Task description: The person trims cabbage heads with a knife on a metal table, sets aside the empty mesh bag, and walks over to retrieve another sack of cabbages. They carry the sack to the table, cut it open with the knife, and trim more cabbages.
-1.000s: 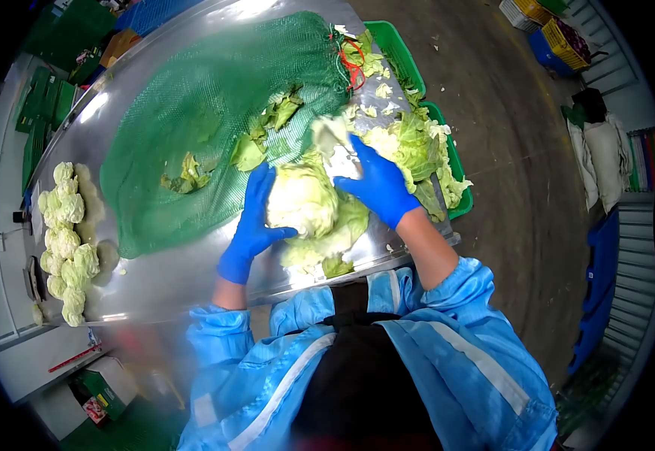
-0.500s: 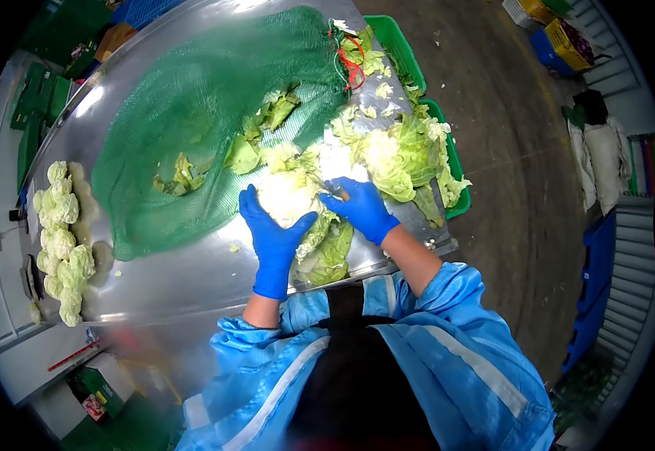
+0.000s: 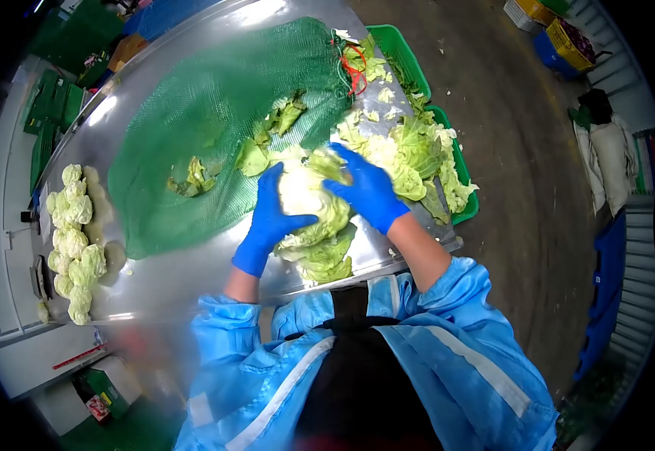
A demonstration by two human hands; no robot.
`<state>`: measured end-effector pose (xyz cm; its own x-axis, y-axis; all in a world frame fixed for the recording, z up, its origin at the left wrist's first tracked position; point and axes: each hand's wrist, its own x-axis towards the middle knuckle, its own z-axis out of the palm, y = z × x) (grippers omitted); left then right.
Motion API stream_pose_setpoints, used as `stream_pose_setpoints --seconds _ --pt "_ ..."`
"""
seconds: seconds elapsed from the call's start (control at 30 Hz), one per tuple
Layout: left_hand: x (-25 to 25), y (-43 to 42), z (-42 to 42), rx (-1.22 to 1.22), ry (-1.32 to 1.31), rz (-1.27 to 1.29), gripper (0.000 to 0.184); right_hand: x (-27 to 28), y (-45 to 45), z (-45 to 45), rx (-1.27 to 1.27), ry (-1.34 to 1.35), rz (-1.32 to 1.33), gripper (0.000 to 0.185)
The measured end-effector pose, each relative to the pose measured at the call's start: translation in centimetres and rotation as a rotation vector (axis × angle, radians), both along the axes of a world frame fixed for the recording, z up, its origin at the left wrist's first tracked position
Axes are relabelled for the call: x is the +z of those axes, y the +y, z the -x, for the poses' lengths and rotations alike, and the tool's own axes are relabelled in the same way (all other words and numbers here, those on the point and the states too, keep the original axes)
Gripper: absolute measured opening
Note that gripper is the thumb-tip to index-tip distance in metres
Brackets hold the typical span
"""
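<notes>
A pale green cabbage (image 3: 305,188) is held between my two blue-gloved hands over the metal table. My left hand (image 3: 269,224) cups its left side, thumb across the front. On the other side, my right hand (image 3: 371,189) wraps the upper right of the head with fingers bent over it. Whether a tool is also in the right palm is hidden. Loose outer leaves (image 3: 326,259) lie just below the cabbage, near the table edge. A green mesh bag (image 3: 184,143) with a red drawstring lies behind, and leaf scraps show on or in it.
Trimmed cabbages (image 3: 72,233) stand in a cluster at the table's left end. Cut leaves (image 3: 410,161) are heaped at the right, spilling over green crates (image 3: 468,214) beside the table (image 3: 169,289). Concrete floor (image 3: 515,248) stretches to the right.
My right hand has moved up and spread around the cabbage's right side. My left hand has shifted its hold, and the cabbage looks turned. The whole view has moved slightly.
</notes>
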<state>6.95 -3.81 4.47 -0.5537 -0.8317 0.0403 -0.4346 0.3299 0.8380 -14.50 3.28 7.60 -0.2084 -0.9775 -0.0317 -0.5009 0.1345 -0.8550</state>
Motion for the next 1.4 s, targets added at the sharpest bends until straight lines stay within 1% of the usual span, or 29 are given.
stream_pose_setpoints --seconds 0.03,0.07,0.1,0.17,0.2,0.23,0.3,0.33,0.43,0.47,0.53,0.57,0.6,0.63,0.67,0.73,0.83,0.87,0.97,1.0,1.03,1.07,1.13,1.17,1.23,1.27,1.3,1.37,1.4 --pt "0.7 0.2 0.8 -0.080 -0.026 0.082 0.123 0.7 -0.7 -0.4 0.141 -0.080 -0.003 0.073" --pt "0.5 0.9 1.1 -0.070 -0.022 0.127 0.128 -0.8 -1.1 -0.7 0.259 -0.033 -0.126 0.072" --pt "-0.1 1.9 1.0 0.021 -0.058 0.146 0.129 -1.7 -1.6 -0.6 0.320 -0.106 -0.134 0.074" --pt "-1.7 4.4 0.6 0.292 0.091 -0.228 0.129 -1.7 -1.2 -0.5 0.309 -0.188 -0.137 0.075" --pt "-2.4 5.6 0.8 0.332 -0.031 -0.137 0.129 -2.1 -1.3 -0.5 0.297 -0.148 -0.179 0.075" --pt "-1.2 6.5 1.6 0.340 -0.071 -0.024 0.128 -2.1 -1.4 -0.4 0.291 -0.154 -0.191 0.075" --pt "-0.1 6.3 2.7 0.372 -0.163 0.017 0.129 -2.0 -1.3 -0.2 0.284 -0.163 -0.217 0.075" --pt "0.5 5.8 2.9 0.335 -0.164 -0.009 0.129 -2.4 -1.1 -0.4 0.251 -0.152 -0.147 0.074" --pt "1.4 3.0 3.0 0.212 -0.198 -0.049 0.130 -2.1 -0.4 -0.3 0.164 0.092 -0.154 0.080" --pt "1.2 2.1 2.9 0.156 -0.232 -0.036 0.131 -1.6 -0.2 -0.4 0.146 0.326 -0.014 0.073" --pt "1.2 0.3 2.7 0.062 -0.256 -0.008 0.131 -0.4 0.4 -0.5 0.177 0.445 -0.042 0.068" --pt "1.6 -0.7 3.0 -0.017 -0.130 -0.161 0.130 -0.2 0.8 -0.5 0.194 0.505 -0.057 0.065" --pt "1.0 -0.9 2.9 0.015 -0.189 -0.112 0.129 -0.4 1.3 -0.5 0.192 0.472 0.040 0.062" --pt "0.1 -1.2 2.8 0.044 -0.246 -0.064 0.128 -0.4 2.0 -0.5 0.225 0.503 0.009 0.062" --pt "-0.6 -1.7 2.6 0.080 -0.212 -0.134 0.125 -0.3 2.7 -0.4 0.257 0.536 -0.020 0.063" --pt "0.5 -2.3 3.0 0.069 -0.241 -0.130 0.125 -1.0 3.0 -0.2 0.261 0.587 -0.076 0.063" --pt "0.5 -2.5 3.2 0.113 -0.237 -0.238 0.126 -1.2 2.0 -0.1 0.237 0.636 -0.012 0.060" --pt "0.5 -2.5 3.3 0.115 -0.225 -0.252 0.127 -1.8 1.8 -0.1 0.178 0.607 0.156 0.059" --pt "0.0 -2.7 3.4 0.106 -0.310 -0.166 0.126 -2.3 1.3 0.2 0.170 0.629 0.164 0.054" --pt "-0.2 -2.6 3.6 0.084 -0.224 -0.242 0.125 -2.2 0.6 0.2 0.169 0.666 0.132 0.051" --pt "-0.3 -2.1 4.0 0.147 -0.294 -0.168 0.123 -2.1 -0.6 0.5 0.171 0.706 0.098 0.049" --pt "-0.1 -1.3 4.5 0.131 -0.353 -0.066 0.123 -3.8 -1.8 0.8 0.083 0.545 0.015 0.046" --pt "2.7 1.3 5.4 0.056 -0.450 0.062 0.122 -4.6 -5.6 4.5 -0.037 0.074 -0.428 0.051" --pt "0.5 2.1 5.1 0.002 -0.393 0.378 0.122 -6.3 -6.3 5.8 -0.005 0.080 -0.372 0.056" --pt "1.4 1.9 4.5 0.033 -0.370 0.145 0.122 -5.9 -4.7 5.0 -0.025 -0.037 -0.359 0.058" --pt "1.0 1.9 3.9 0.033 -0.315 0.121 0.123 -5.4 -3.7 4.4 0.022 0.126 -0.261 0.061" --pt "0.5 1.4 3.2 0.034 -0.262 0.106 0.123 -4.5 -3.1 3.7 -0.011 0.083 -0.396 0.067" --pt "0.5 1.3 2.4 0.051 -0.170 0.037 0.123 -3.6 -1.5 2.5 -0.117 0.039 -0.302 0.069" --pt "0.8 1.5 2.2 0.065 -0.127 -0.016 0.123 -2.1 -0.9 2.1 -0.076 0.034 -0.342 0.070"
